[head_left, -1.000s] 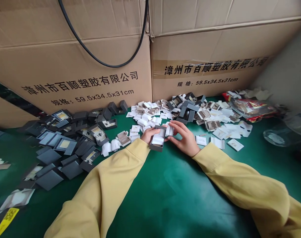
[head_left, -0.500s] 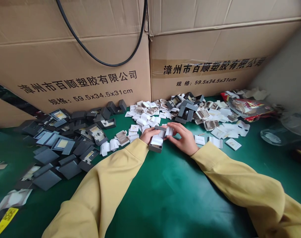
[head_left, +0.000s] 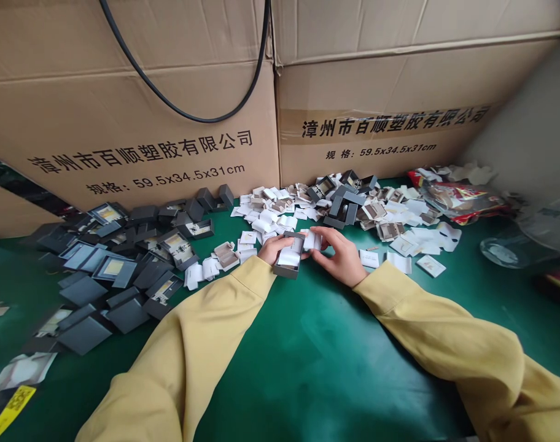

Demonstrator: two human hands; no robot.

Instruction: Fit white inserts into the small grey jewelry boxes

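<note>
My left hand (head_left: 271, 249) is wrapped round a small dark grey box (head_left: 288, 270) with a white lining, tilted above the green table. Just right of that box, my right hand (head_left: 341, 255) pinches a small white card-like insert (head_left: 312, 240) between thumb and fingers. The insert is right beside the box's edge; whether they touch I cannot tell. Behind both hands lies a loose heap of white and beige inserts (head_left: 271, 221). A few white cards (head_left: 369, 258) rest by my right wrist.
Many dark boxes (head_left: 123, 307) are piled at the left, with several more dark boxes (head_left: 342, 209) among the inserts at the back. Large cartons (head_left: 169, 98) stand behind, a black cable (head_left: 206, 119) hanging before them. A red plastic bag (head_left: 464, 199) and a clear container (head_left: 505, 248) are at right.
The box in my left hand has tilted slightly and shifted a little up and left. My right hand keeps its pinch on the white insert; the whole view has shifted slightly.
</note>
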